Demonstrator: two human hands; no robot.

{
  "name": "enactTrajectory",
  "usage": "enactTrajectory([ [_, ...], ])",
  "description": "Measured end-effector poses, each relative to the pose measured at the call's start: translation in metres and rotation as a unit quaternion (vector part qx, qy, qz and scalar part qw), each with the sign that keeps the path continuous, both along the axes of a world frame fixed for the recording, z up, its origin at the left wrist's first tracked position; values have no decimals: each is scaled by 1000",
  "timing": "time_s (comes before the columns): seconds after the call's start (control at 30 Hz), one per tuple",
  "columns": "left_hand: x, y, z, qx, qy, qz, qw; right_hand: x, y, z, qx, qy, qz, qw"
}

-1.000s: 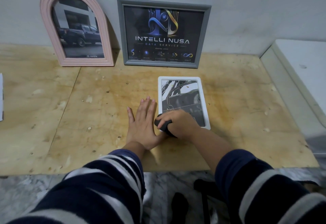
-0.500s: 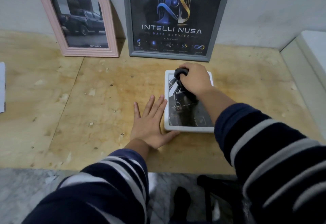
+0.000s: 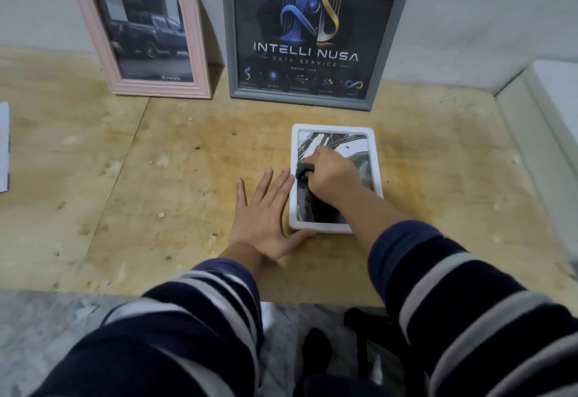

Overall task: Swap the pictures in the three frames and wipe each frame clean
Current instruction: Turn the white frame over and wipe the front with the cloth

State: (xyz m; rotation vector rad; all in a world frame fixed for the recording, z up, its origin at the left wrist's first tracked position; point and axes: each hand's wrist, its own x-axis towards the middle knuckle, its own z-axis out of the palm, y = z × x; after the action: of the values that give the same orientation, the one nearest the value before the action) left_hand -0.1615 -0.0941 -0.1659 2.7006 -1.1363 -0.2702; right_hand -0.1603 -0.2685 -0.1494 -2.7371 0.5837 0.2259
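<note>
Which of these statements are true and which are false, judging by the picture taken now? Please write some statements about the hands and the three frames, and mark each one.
1. The white frame lies flat on the wooden table. True.
2. The right hand holds a dark cloth on the white frame. True.
3. The left hand grips the pink arched frame. False: it rests flat on the table beside the white frame.
4. The grey frame lies face down. False: it stands against the wall.

Rough wood, glossy glass

Under our hands we see stained matt plywood board (image 3: pixel 156 177); the smooth white rectangular plastic frame (image 3: pixel 373 146) shines.
</note>
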Motion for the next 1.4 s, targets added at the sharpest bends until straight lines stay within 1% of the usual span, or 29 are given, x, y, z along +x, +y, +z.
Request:
enactTrajectory([
  [0.1, 0, 0, 1, -1, 3, 4, 1000, -29, 10, 9, 34, -44, 20, 998],
  [0.2, -2, -1, 1, 0, 2, 6, 1000, -55, 21, 23, 30, -60, 59, 996],
  [0.27, -3, -2, 2, -1, 3, 9, 1000, -63, 22, 28, 28, -39, 84, 995],
  [0.33, -2, -2, 3, 0, 2, 9, 1000, -63, 17, 34, 50, 14, 82, 995],
  [0.43, -3, -1, 3, -5, 2, 6, 1000, -57, 0, 50, 118, 77, 25, 990],
  [0.5, -3, -1, 3, -9, 4, 5, 1000, -47, -16, 60, 158, 57, -37, 985],
  [0.57, -2, -2, 3, -11, 4, 6, 1000, -32, -31, 69, 172, 2, -90, 981],
  [0.67, -1, -2, -1, -17, -1, 4, 1000, 1, -48, 74, 123, -60, -103, 985],
  [0.73, 0, 0, -2, -31, -6, 5, 999, 16, -51, 69, 84, -53, -86, 991],
  [0.83, 1, -1, -5, -36, -8, 1, 999, 22, -51, 49, 41, -12, -67, 997],
  [0.93, 1, -1, -4, -38, -7, 2, 999, 20, -47, 36, 6, -13, -68, 998],
  [1.13, 0, 0, -3, -33, -6, 6, 999, 10, -41, 40, 35, 46, -40, 998],
  [1.23, 0, 0, -4, -34, -4, 7, 999, -9, -35, 37, 29, 47, -39, 998],
  [1.33, 0, 0, -5, -36, -5, 11, 999, -29, -27, 33, 52, 44, -57, 996],
  [1.4, -1, 0, -4, -36, -5, 14, 999, -42, -23, 32, 45, 56, -36, 997],
])
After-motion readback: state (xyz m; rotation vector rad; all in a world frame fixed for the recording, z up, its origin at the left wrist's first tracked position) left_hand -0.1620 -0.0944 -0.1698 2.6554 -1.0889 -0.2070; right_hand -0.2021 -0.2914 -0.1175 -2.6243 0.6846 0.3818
